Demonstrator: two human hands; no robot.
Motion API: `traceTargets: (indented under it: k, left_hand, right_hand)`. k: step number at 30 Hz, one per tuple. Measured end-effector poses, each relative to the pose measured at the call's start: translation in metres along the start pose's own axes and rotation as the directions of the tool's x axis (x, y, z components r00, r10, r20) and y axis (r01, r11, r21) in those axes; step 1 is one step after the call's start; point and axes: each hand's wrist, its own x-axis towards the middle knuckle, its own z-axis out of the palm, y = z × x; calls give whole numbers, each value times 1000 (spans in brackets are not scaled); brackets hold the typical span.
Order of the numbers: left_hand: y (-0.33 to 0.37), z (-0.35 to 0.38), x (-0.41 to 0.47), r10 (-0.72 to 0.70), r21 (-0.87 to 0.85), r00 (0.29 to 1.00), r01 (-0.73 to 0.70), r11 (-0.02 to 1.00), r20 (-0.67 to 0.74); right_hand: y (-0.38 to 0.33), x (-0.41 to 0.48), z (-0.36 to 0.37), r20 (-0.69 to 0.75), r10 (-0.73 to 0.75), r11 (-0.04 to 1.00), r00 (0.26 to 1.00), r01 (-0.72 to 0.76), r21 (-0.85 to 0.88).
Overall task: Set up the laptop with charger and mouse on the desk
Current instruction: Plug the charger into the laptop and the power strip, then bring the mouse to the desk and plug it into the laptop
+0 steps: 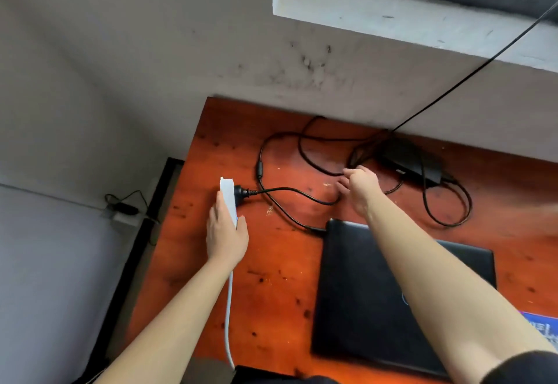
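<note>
Head view: right hand (360, 186) blurred, laptop (362, 293) partly behind forearm (422, 263).

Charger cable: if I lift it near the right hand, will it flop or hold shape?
Probably floppy: the charger cable lies in loose loops. Lifting it would likely tug, since it is plugged into the power strip and the laptop. The power brick looks blocky, so it may drag behind.
</note>
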Motion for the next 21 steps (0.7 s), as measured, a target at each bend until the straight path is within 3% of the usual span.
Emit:
traceTargets:
  k: [3, 9, 12, 16, 21]
  left_hand:
    - [-4, 9, 2, 17, 112, 996, -27, 993, 90]
    - [-8, 1, 3, 23, 183, 983, -57, 981, 185]
    - [1, -18, -6, 86, 244, 988, -116, 963, 129]
    - [35, -53, -35, 273, 328, 962, -250, 911, -25]
    - [81, -91, -102, 388, 413, 879, -256, 874, -277]
  right_hand:
    - [39, 36, -13, -54, -57, 910, 997, 29, -414]
    - [21, -22, -11, -2, -149, 733, 989, 109, -672]
    - [8, -37, -20, 88, -250, 621, 964, 229, -750]
    - [-26, -72, -34, 255, -415, 464, 873, 444, -766]
    - [-61, -133, -67, 455, -608, 239, 650, 697, -676]
